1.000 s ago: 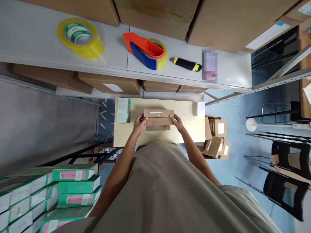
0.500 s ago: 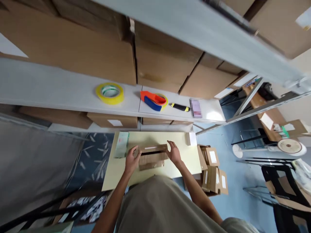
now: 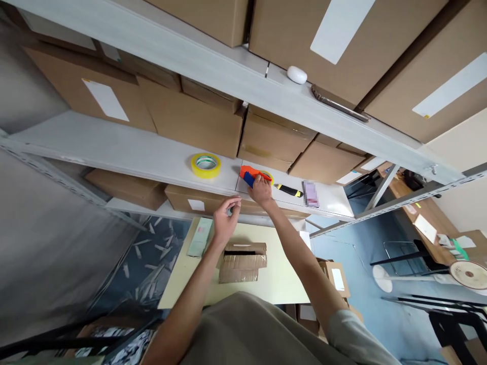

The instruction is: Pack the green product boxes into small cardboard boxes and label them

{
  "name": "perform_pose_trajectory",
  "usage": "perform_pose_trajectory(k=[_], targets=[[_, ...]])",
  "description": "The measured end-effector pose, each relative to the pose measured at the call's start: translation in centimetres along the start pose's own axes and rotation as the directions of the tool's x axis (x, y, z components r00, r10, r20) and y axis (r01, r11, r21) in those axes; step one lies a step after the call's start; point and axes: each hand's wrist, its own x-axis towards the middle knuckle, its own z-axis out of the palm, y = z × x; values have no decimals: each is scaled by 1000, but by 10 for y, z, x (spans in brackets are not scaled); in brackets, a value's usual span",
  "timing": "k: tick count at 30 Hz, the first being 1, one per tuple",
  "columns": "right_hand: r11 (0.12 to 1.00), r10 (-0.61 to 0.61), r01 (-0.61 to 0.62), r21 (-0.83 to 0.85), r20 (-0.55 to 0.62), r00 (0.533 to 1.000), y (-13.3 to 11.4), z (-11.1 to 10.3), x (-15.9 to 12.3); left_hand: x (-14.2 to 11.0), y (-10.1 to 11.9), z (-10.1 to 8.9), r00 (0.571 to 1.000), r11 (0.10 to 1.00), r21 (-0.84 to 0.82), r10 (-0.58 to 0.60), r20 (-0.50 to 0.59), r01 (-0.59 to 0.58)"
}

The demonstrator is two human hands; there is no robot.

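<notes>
Resting on the tape dispenser [image 3: 248,173], in the head view: the right hand [image 3: 261,191], reaching up from the lower right to the middle of the frame; the arm is stretched out, I'd guess because the shelf [image 3: 125,148] stands beyond the surface [image 3: 283,274].
Right grip: fingers bent over the red and blue body and touching it; their undersides are hidden from me, so I cannot tell whether they are clamped on it.
Left grip: the left hand [image 3: 224,221], near the centre and lower than the right, is loosely curled, finger and thumb bowed apart around a small gap; I make out nothing held there.
Cardboard box [image 3: 244,261]: on the surface below the hands, touched by neither; a dark slit runs across its top where the flaps do not meet. It sits in front of the person's body, probably for easy working with both hands.
Shelf tools: a yellow tape roll [image 3: 206,173] lies left of the dispenser, a utility knife [image 3: 289,191] just right of it, then a blurred purple item [image 3: 311,194]; lined up near the front edge, likely to be handy.
Green box [image 3: 200,237]: at the surface's upper left, seemingly set aside to leave room.
</notes>
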Motion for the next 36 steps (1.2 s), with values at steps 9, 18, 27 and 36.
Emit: perform_pose_trajectory(k=[9,18,27,36], targets=[[929,21,24,370,-115,993,27,33,-17,-58,3,-19,988,986,78,-149,30,146],[336,-18,-149,930,164,986,46,78,-241,-154,25,-26,938,937,165,-329,111,309],[212,12,-228,950,231,973,56,109,-284,-181,32,-23,873,901,279,-405,270,332],[212,-123,-264,941,294,948,80,122,-278,-160,17,-21,848,859,257,-495,192,443]])
